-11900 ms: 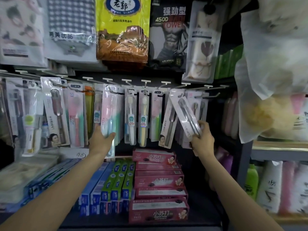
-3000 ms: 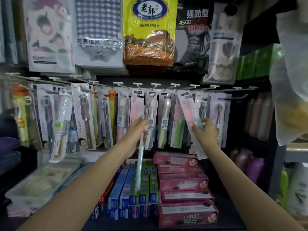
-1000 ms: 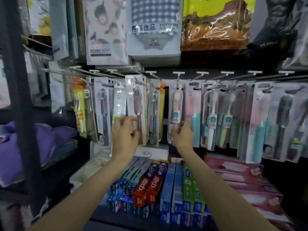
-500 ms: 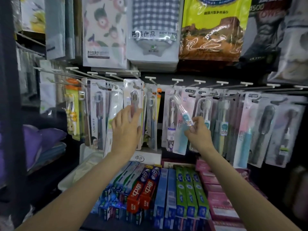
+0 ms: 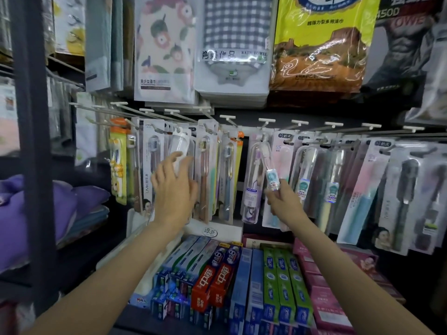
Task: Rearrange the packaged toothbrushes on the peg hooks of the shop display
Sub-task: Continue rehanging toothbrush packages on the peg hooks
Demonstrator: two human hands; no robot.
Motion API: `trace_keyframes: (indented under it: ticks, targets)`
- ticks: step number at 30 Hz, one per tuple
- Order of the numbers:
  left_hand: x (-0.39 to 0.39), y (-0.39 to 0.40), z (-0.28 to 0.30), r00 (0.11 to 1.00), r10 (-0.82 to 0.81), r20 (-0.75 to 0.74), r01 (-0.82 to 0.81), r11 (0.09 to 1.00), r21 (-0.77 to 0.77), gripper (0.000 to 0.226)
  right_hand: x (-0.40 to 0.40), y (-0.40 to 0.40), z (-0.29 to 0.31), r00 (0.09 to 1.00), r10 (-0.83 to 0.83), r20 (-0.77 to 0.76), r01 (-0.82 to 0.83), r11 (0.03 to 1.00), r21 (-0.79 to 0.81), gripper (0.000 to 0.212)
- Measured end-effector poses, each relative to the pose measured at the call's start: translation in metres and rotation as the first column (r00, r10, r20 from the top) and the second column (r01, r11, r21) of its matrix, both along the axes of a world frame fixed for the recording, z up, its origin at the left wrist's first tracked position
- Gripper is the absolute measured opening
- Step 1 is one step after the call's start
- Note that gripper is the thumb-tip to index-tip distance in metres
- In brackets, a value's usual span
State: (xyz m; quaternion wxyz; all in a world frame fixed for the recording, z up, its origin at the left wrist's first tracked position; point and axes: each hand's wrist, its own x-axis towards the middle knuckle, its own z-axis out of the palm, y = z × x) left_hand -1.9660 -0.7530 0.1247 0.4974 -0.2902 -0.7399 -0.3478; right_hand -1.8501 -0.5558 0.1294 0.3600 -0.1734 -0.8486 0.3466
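A: What does the right hand (image 5: 283, 201) have?
B: It pinches a clear pack (image 5: 268, 165) near its lower end, fingers curled round it. The pack is a narrow blister with a white brush head at the top and a small label with a teal oval just above the fingers. It tilts, top leaning left toward a peg hook (image 5: 264, 123), bottom in the hand, in front of the hanging row.

A: And the left hand (image 5: 173, 189)?
B: It is open, fingers spread and slightly bent, fingertips touching a clear tube pack (image 5: 179, 148) with a white cap that hangs on the left part of the row. It grips nothing.

A: How many packs hang there?
B: They overlap too much for an exact count. Two more packs (image 5: 331, 189) with the same teal label hang just right of the held one, a purple-handled brush (image 5: 252, 184) hangs just left of it, and a pink card (image 5: 281, 158) sits behind it. At far right two dark-handled brushes (image 5: 406, 187) show on white cards.

A: The hooks?
B: About twelve white-tipped ends show along the rail; some at the left are blurred.

A: How do the arms lie?
B: Both forearms rise from the bottom edge, bare, reaching up and forward. The left comes from the lower left, the right from the lower right, hands well apart at about the same height.

A: Anything below?
B: Toothpaste boxes (image 5: 217, 281) stand in rows on the shelf: blue, red, green and pink. Towel bags (image 5: 232, 44) hang above the hooks.
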Motion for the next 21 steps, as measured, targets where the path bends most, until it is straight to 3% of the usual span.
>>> trace_keyframes:
  ticks: [3,5,7,8,10,12,15,18,21]
  targets:
    - [-0.001,-0.009,0.007,0.967,-0.103,0.234,0.052,0.976,0.214,0.045,-0.004,-0.004,-0.006,0.999,-0.029,-0.025,0.028,0.999,-0.046,0.016]
    - [-0.006,-0.013,0.006,0.9,-0.224,0.373,0.126,0.955,0.268,0.054,-0.001,-0.013,-0.013,0.983,-0.144,-0.112,0.157,0.982,0.109,0.027]
    - [-0.01,-0.016,0.003,0.825,-0.342,0.45,0.225,0.929,0.294,0.063,0.002,-0.031,-0.014,0.941,-0.172,-0.292,0.255,0.926,0.279,0.034]
    - [-0.011,-0.018,0.001,0.815,-0.357,0.456,0.246,0.926,0.286,0.065,-0.001,-0.042,-0.012,0.94,-0.128,-0.317,0.236,0.915,0.328,0.036]
    - [-0.01,-0.021,-0.001,0.823,-0.345,0.45,0.253,0.934,0.252,0.062,-0.016,-0.064,-0.008,0.974,-0.019,-0.224,0.107,0.917,0.385,0.041]
    - [-0.007,-0.023,-0.002,0.836,-0.32,0.445,0.248,0.945,0.213,0.058,-0.041,-0.085,-0.007,0.991,0.055,-0.123,-0.013,0.947,0.321,0.052]
    - [-0.006,-0.029,-0.005,0.853,-0.291,0.433,0.238,0.956,0.173,0.056,-0.072,-0.109,-0.004,0.995,0.051,-0.085,-0.044,0.996,0.08,0.061]
    - [-0.013,-0.039,-0.01,0.857,-0.283,0.432,0.24,0.959,0.152,0.056,-0.081,-0.118,0.001,0.994,0.006,-0.107,-0.016,0.995,-0.095,0.043]
    - [-0.021,-0.047,-0.012,0.851,-0.285,0.441,0.243,0.958,0.15,0.056,-0.075,-0.119,0.002,0.981,0.078,-0.18,-0.09,0.994,-0.058,0.027]
